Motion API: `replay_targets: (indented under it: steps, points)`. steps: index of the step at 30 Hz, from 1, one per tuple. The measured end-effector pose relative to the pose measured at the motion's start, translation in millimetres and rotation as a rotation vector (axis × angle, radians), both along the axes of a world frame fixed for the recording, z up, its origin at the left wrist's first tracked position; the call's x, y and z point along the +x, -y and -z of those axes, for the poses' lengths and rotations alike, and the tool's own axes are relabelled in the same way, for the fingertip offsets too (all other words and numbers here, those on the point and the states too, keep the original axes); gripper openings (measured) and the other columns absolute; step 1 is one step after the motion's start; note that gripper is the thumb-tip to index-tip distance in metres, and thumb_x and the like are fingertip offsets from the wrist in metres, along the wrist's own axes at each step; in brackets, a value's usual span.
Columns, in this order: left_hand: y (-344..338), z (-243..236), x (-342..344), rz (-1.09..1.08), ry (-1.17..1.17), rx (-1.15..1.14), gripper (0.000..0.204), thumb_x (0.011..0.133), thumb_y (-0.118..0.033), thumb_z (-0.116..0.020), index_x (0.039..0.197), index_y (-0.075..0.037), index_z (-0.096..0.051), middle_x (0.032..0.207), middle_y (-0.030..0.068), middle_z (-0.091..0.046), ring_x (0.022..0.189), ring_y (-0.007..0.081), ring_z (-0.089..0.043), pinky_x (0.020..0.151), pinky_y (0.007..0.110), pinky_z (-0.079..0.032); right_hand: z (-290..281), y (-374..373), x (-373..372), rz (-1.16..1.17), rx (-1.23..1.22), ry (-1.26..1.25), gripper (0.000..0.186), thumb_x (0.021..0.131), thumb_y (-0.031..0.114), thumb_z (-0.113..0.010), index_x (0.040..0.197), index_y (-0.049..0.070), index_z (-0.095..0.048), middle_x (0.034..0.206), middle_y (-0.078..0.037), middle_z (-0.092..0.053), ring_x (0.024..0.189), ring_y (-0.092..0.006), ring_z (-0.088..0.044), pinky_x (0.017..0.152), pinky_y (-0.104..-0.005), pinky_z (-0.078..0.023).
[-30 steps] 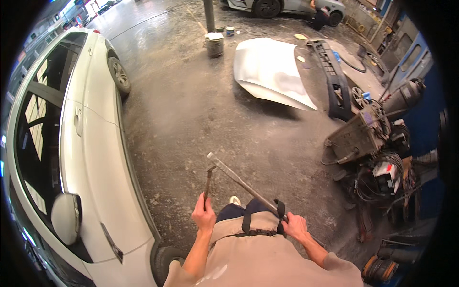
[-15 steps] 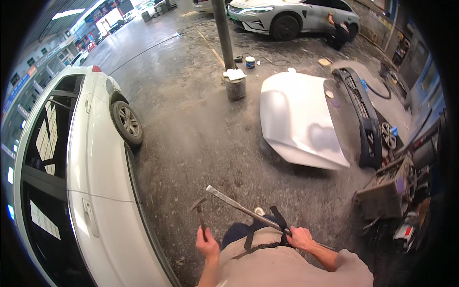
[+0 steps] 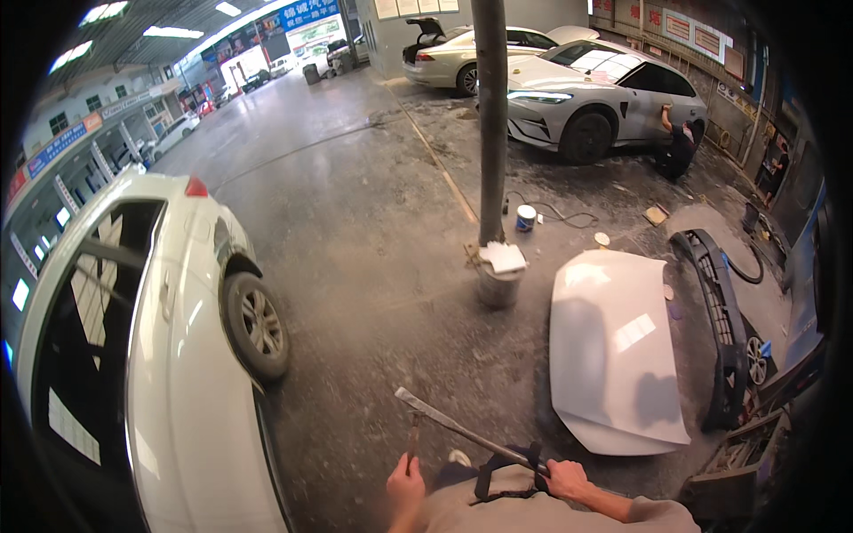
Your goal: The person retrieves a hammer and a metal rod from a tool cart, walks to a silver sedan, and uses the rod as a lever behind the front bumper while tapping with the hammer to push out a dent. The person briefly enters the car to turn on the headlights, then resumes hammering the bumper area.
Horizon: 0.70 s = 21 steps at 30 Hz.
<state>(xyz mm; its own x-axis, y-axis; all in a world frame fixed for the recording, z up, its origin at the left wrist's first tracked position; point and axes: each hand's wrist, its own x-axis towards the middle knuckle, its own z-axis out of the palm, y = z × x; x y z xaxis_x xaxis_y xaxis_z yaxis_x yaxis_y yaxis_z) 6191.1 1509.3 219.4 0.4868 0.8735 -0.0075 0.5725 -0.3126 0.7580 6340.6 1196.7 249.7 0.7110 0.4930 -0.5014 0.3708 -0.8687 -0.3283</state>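
My left hand [image 3: 406, 487] grips the handle of a small metal hammer [image 3: 414, 426], held upright at the bottom of the view. My right hand [image 3: 565, 480] is closed on a long metal bar [image 3: 466, 431], which slants up to the left, its flattened end beside the hammer's head. Both tools are above the concrete floor [image 3: 355, 338], in front of my body and its black straps. A white car [image 3: 169, 355] stands close on my left, with its rear wheel [image 3: 258, 327] showing.
A white hood [image 3: 604, 346] and dark bumper [image 3: 715, 311] lie on the right, beside equipment [image 3: 737, 462]. A pillar [image 3: 491, 160] stands ahead with a bucket [image 3: 498, 289] at its foot. A person [image 3: 677, 147] crouches at a pale car [image 3: 569, 111]; paint can and hose lie nearby.
My view has lifted and moved along the white car, bringing more of the garage, cars and pillar into sight. Both hands still hold their tools, now lower in the picture.
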Motion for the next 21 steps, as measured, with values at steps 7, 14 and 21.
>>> replay_targets:
  steps: [7, 14, 21]
  points:
    - [-175, 1, 175, 0.16, -0.031, 0.059, 0.03, 0.087, -0.014, -0.07, 0.112, 0.002, -0.069, 0.09, 0.0225, -0.071, 0.081, 0.0318, -0.071, 0.072, 0.039, -0.053, 29, -178, 187, 0.0, 0.014, -0.05, 0.031, 0.087, 0.035, -0.058, 0.097, 0.006, -0.065, 0.082, -0.025, -0.068, 0.08, -0.0441, -0.067, 0.071, -0.0556, -0.051]
    - [-351, -9, 398, 0.027, 0.099, 0.254, 0.029, 0.089, -0.008, -0.066, 0.116, 0.003, -0.067, 0.09, 0.0221, -0.07, 0.077, 0.0312, -0.069, 0.067, 0.037, -0.053, 28, -365, 415, -0.023, 0.093, -0.052, 0.028, 0.088, 0.029, -0.056, 0.1, 0.005, -0.063, 0.08, -0.024, -0.068, 0.079, -0.0448, -0.066, 0.071, -0.0535, -0.052]
    - [-512, -16, 611, -0.021, 0.021, 0.111, 0.032, 0.09, -0.024, -0.066, 0.114, -0.003, -0.07, 0.094, 0.0228, -0.07, 0.085, 0.0402, -0.068, 0.075, 0.043, -0.052, 5, -522, 609, -0.06, 0.058, -0.045, 0.032, 0.084, 0.031, -0.06, 0.1, 0.003, -0.064, 0.088, -0.025, -0.069, 0.084, -0.0438, -0.067, 0.074, -0.0521, -0.052]
